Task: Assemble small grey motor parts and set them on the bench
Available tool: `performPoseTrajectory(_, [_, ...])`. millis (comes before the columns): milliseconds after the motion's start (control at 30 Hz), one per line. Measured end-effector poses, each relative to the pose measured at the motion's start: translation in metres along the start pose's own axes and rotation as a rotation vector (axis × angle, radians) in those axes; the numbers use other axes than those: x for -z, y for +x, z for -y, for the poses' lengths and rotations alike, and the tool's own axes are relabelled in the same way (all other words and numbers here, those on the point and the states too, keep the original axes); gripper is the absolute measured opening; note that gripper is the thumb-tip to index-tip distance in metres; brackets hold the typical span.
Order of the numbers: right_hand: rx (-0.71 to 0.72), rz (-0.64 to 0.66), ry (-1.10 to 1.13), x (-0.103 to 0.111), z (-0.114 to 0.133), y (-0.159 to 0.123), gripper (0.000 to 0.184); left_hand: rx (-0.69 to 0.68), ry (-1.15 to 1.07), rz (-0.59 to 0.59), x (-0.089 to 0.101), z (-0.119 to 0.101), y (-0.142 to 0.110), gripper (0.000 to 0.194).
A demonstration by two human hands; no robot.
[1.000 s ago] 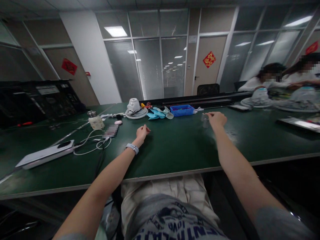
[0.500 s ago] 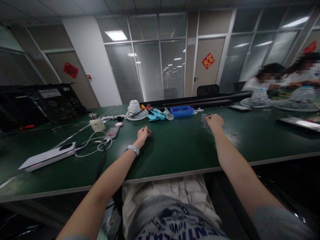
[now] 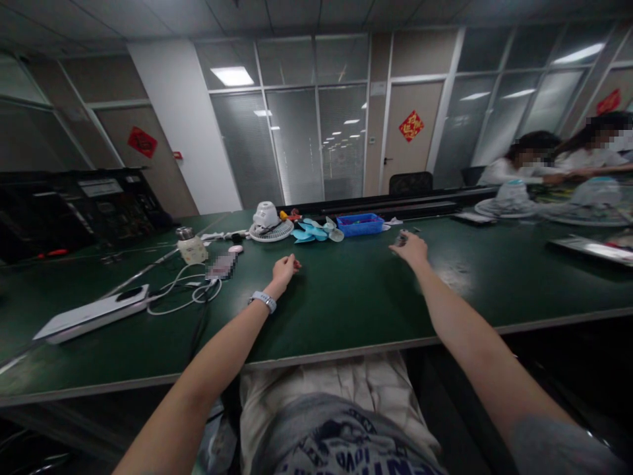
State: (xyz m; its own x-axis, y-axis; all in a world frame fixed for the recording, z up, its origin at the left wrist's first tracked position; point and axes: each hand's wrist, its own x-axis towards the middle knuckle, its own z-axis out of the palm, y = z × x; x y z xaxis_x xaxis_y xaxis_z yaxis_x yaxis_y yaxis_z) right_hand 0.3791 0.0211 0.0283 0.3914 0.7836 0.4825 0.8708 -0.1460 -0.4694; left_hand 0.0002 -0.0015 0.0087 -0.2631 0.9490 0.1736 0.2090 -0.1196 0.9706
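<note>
My left hand (image 3: 285, 270) rests on the green table (image 3: 346, 297) with its fingers curled in loosely and nothing visible in them. My right hand (image 3: 411, 248) reaches forward and is closed around a small clear object (image 3: 402, 237), mostly hidden by the fingers. Beyond it lie a blue tray (image 3: 360, 224), light-blue fan blades (image 3: 314, 231) and a white fan body on its grille (image 3: 268, 222).
A white power strip (image 3: 91, 311) with white cables (image 3: 185, 290) lies at the left, near a small white jar (image 3: 190, 247). Black equipment (image 3: 74, 208) stands at the far left. Two people sit at the far right behind fan parts (image 3: 514, 198).
My right hand has moved left and down onto the small clear object and closed over it. My left hand has stayed in place.
</note>
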Motion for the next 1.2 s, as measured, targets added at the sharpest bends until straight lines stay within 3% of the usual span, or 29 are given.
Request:
performPoseTrajectory(100, [0.202, 0.022, 0.175, -0.010, 0.048, -0.025, 0.067, -0.053, 0.029, 0.054, -0.003, 0.001, -0.004, 0.030])
performPoseTrajectory(233, [0.470, 0.202, 0.432, -0.034, 0.115, -0.072, 0.074, -0.258, 0.087, 0.093, -0.007, -0.005, -0.016, 0.030])
performPoseTrajectory(367, [0.583, 0.326, 0.478, -0.046, 0.147, -0.106, 0.075, -0.442, 0.062, 0.118, -0.012, -0.015, -0.026, 0.039])
performPoseTrajectory(733, [0.641, 0.370, 0.324, -0.038, 0.151, -0.122, 0.074, -0.512, 0.181, 0.164, -0.020, -0.033, -0.030, 0.028])
performPoseTrajectory(833, [0.636, 0.368, 0.309, -0.039, 0.151, -0.122, 0.073, -0.564, 0.199, 0.077, -0.018, -0.038, -0.027, 0.023])
performPoseTrajectory(967, [0.641, 0.351, 0.322, -0.040, 0.150, -0.122, 0.075, -0.532, 0.161, -0.066, -0.010, -0.035, -0.019, 0.027])
performPoseTrajectory(1200, [0.628, 0.353, 0.323, -0.039, 0.148, -0.124, 0.076, -0.423, 0.293, 0.106, -0.005, -0.008, -0.012, 0.023])
